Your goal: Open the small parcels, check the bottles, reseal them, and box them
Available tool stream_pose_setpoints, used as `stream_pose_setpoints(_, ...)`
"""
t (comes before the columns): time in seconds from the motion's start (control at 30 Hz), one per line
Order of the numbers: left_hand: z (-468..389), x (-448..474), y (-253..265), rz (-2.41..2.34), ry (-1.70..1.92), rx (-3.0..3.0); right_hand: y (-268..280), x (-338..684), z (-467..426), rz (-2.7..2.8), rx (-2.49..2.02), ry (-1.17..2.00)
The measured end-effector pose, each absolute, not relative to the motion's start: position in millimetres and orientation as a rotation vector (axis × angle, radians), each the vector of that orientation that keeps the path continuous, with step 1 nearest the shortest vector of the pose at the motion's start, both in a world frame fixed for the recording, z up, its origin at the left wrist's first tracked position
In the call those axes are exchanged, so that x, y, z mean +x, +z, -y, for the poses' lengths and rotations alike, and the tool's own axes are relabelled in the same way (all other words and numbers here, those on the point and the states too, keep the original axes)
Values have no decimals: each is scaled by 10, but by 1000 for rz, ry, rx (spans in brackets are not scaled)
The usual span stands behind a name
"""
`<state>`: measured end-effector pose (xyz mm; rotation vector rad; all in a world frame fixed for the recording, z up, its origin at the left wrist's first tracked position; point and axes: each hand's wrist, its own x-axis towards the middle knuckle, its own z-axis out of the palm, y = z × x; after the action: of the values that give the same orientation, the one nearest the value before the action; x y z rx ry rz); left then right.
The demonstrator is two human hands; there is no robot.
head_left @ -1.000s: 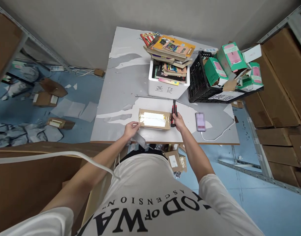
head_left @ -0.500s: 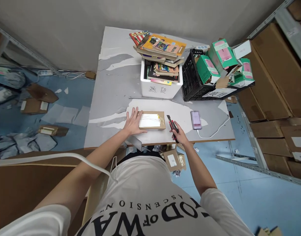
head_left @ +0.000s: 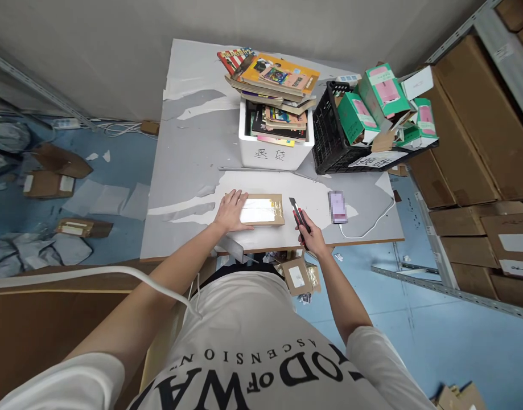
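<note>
A small brown cardboard box (head_left: 262,209) with a white label and shiny tape on its right end lies on the table near the front edge. My left hand (head_left: 232,212) grips its left end, the thumb along the near side and the fingers over the far corner. To the right of the box, my right hand (head_left: 311,233) is closed around a red and black utility knife (head_left: 301,222). Its blade points away from me and up-left, apart from the box. Farther right lies a phone (head_left: 338,206) with a white cable plugged in.
A white bin (head_left: 275,155) heaped with books stands at the table's back, beside a black crate (head_left: 336,154) of green and pink boxes. Shelving with large cartons (head_left: 470,114) rises on the right. A white cable (head_left: 128,271) crosses my left arm. Boxes and bags litter the floor at left.
The fingers of my left hand have drawn closer together on the box's end. The whole view has shifted slightly; the box and knife stay nearly in place.
</note>
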<state>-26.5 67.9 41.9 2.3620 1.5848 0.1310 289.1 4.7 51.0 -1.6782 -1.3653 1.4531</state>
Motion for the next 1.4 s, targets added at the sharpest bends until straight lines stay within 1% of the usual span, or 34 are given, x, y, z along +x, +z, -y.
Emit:
stream_pose_setpoints(0.13,-672,-271,408,-1583,166,2372,530,2875,-67,1404,-1722,1469)
stream_pose_setpoints(0.47,-673,-270,425,-1567,196,2379,488,2836,-66,1308,-1632,1607)
stream_pose_setpoints(0.67,-682,-277,420,-1544,226,2371,475,2916,-120,1389,-1600,1627)
stream_pose_setpoints(0.87,-701,-279,363,-1535,257,2354,634,2984,-278,1508,-1649,1673)
stream_pose_setpoints(1.0,-707,-272,348,-1537,282,2341,703,3108,-323,1616,-1601,1732)
stream_pose_setpoints(1.23,-724,-281,342,-1530,294,2347,662,3216,-87,1682,-1578,1868)
stream_pose_setpoints(1.4,-719,-297,316,-1520,280,2353,642,3279,98,1592,-1593,1871)
